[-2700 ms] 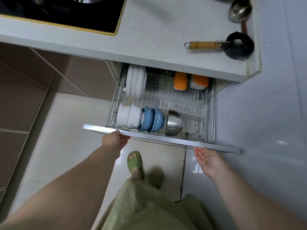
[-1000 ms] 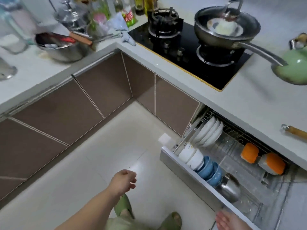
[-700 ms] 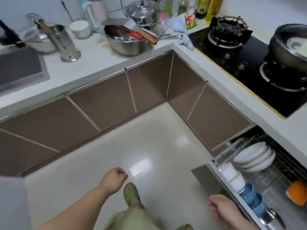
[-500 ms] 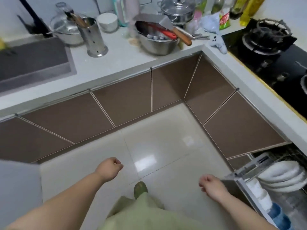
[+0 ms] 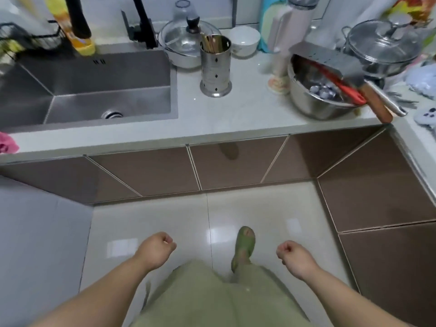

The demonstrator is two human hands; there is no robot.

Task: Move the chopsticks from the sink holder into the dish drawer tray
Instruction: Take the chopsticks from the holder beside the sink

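Note:
Several wooden chopsticks (image 5: 210, 44) stand upright in a perforated steel holder (image 5: 215, 67) on the white counter, just right of the steel sink (image 5: 89, 88). My left hand (image 5: 155, 250) hangs low over the floor tiles, fingers curled into a loose fist with nothing in it. At the same height, my right hand (image 5: 295, 256) is also curled and holds nothing. Both hands are far below and in front of the holder. The dish drawer is out of view.
A steel bowl (image 5: 316, 100) with a cleaver and red utensil sits at the counter's right. A lidded pot (image 5: 184, 47) and white bowl (image 5: 244, 41) stand behind the holder. Brown cabinet doors (image 5: 146, 171) face me. My foot wears a green slipper (image 5: 244, 244).
The view has swung left from the open dish drawer to the sink counter. Both hands left the drawer front and now hang curled over the floor.

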